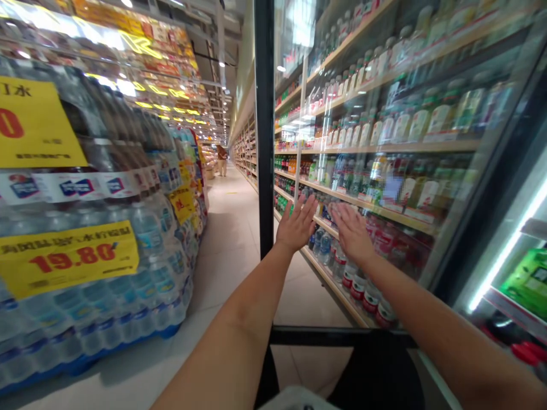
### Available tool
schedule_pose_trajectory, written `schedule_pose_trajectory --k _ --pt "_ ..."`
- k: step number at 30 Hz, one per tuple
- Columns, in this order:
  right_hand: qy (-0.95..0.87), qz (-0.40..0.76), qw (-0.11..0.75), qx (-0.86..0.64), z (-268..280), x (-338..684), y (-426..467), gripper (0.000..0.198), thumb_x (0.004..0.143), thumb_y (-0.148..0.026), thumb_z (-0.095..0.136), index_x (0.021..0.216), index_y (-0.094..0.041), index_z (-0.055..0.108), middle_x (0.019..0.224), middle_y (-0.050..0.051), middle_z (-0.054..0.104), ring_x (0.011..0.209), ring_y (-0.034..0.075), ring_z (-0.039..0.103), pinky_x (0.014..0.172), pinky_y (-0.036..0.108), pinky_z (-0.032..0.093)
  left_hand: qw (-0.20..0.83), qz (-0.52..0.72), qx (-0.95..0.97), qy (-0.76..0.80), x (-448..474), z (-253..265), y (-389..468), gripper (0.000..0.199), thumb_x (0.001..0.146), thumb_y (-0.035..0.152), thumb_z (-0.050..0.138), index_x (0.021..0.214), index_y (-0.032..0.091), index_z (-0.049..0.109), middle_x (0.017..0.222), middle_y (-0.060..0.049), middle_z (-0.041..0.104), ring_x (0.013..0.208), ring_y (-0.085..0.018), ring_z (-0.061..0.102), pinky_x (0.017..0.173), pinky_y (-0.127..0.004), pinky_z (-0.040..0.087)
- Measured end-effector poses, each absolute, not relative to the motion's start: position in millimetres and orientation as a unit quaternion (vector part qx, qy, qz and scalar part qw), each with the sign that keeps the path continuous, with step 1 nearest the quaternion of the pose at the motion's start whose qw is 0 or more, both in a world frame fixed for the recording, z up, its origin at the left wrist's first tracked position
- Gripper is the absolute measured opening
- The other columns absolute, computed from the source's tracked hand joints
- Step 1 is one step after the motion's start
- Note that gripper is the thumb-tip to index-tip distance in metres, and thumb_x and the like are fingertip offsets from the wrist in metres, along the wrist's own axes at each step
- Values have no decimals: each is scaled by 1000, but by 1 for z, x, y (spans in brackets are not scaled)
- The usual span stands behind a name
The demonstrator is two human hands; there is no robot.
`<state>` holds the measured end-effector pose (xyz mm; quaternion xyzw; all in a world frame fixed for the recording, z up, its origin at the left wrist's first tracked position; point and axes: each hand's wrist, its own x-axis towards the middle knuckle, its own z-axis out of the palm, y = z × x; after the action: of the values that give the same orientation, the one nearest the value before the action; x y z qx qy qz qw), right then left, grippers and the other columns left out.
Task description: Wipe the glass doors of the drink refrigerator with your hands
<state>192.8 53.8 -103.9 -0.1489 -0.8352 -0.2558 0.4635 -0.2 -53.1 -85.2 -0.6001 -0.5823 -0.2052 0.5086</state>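
Observation:
Both arms reach forward at the glass door (pixel 325 285) of a drinks cooler, which has a black frame (pixel 265 171). My left hand (pixel 296 225) is open, palm toward the pane, fingers slightly apart and pointing up. To its right, my right hand (pixel 352 230) is open too, with fingers stretched up and to the left. Neither hand holds anything. Whether the palms press on the glass or hover just in front of it, I cannot tell. Rows of bottles (pixel 401 128) on shelves show in the pane, through it or as a reflection.
Stacked packs of bottled water (pixel 89 290) stand at left, with yellow price signs (pixel 68 256). A tiled aisle (pixel 228 210) runs between them and the door. A person (pixel 221 159) stands far down it. Green packs (pixel 527 279) sit on a lit shelf at right.

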Motion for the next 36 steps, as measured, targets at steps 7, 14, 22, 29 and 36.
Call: schedule_pose_trajectory --k 7,14,22,29,36 --pt "-848 -265 439 -134 -105 194 52 74 93 -9 36 162 -24 15 163 8 34 154 24 22 123 49 25 501 -213 -603 -583 0 -83 -53 61 104 35 38 160 15 22 164 -8 23 156 -26 8 127 -55 12" --pt "-777 -207 548 -233 -75 194 60 72 95 -13 35 163 -21 11 167 10 23 156 28 15 122 55 25 501 -202 -599 -591 -1 -84 -53 63 103 35 39 160 16 21 165 -8 21 156 -26 7 127 -55 12" --pt "-878 -243 397 -109 -105 190 51 75 91 -8 38 161 -27 19 162 6 36 153 22 26 122 49 25 507 -211 -597 -584 -1 -84 -52 60 104 35 37 160 15 23 165 -7 21 156 -24 2 128 -53 7" --pt "-815 -210 494 -217 -83 189 57 78 91 -9 37 163 -22 9 168 9 22 156 27 14 123 53 23 520 -223 -596 -569 -3 -86 -49 60 104 34 37 160 15 23 164 -7 22 155 -23 -5 129 -53 4" --pt "-795 -195 534 -213 -77 192 57 73 93 -9 34 162 -23 15 166 9 27 156 26 17 122 55 25 509 -222 -597 -578 -2 -85 -52 60 104 35 38 160 19 23 164 -6 23 155 -22 2 129 -50 4"
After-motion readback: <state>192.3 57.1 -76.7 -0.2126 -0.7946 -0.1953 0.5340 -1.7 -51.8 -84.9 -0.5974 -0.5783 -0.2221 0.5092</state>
